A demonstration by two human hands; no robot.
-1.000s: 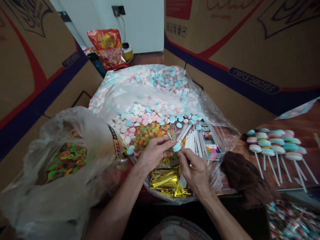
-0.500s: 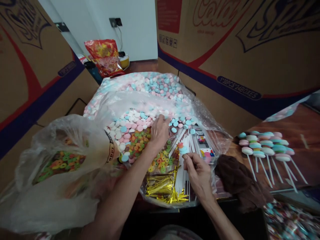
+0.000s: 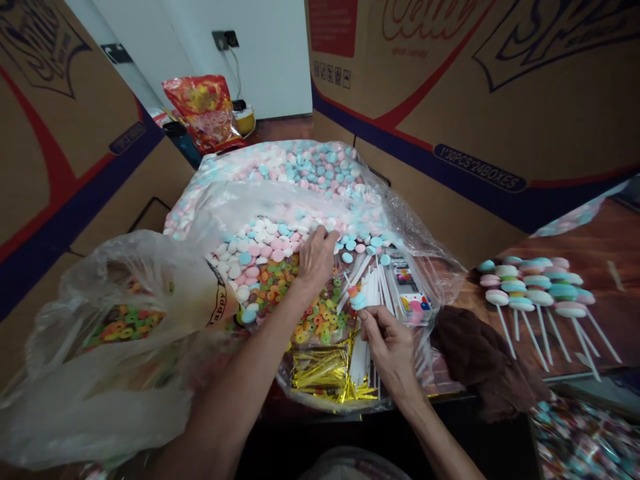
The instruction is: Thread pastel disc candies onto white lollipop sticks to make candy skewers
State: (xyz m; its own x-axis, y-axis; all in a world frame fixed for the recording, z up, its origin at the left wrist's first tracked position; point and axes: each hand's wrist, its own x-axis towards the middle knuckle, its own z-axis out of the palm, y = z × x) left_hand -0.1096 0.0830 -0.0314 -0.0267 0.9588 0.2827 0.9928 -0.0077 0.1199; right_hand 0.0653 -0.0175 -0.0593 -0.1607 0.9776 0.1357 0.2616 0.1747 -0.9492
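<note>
My right hand [image 3: 393,340] pinches a candy skewer [image 3: 357,301], with a light blue disc candy and orange-red ring candy above the fingers. Its stick is mostly hidden by the hand. At the near edge of the pastel disc candies [image 3: 277,243], my left hand [image 3: 316,259] has its fingers curled downward; whatever is between the fingertips is hidden. Below it lie colourful ring candies [image 3: 325,313]. White sticks [image 3: 370,290] lie beyond my right hand, and gold twist ties [image 3: 320,370] are nearer me. All this rests on clear plastic.
Finished candy skewers [image 3: 540,287] lie at the right, near a dark brown cloth [image 3: 480,360]. A plastic bag [image 3: 110,393] with ring candies stands left. Large cardboard boxes [image 3: 420,167] flank the back. A red candy packet [image 3: 200,113] sits behind, and wrapped candies [image 3: 585,433] fill the lower right.
The view has shifted slightly. My right hand and the skewer have come a little to the left. My left hand stays at the disc candies, fingers still curled.
</note>
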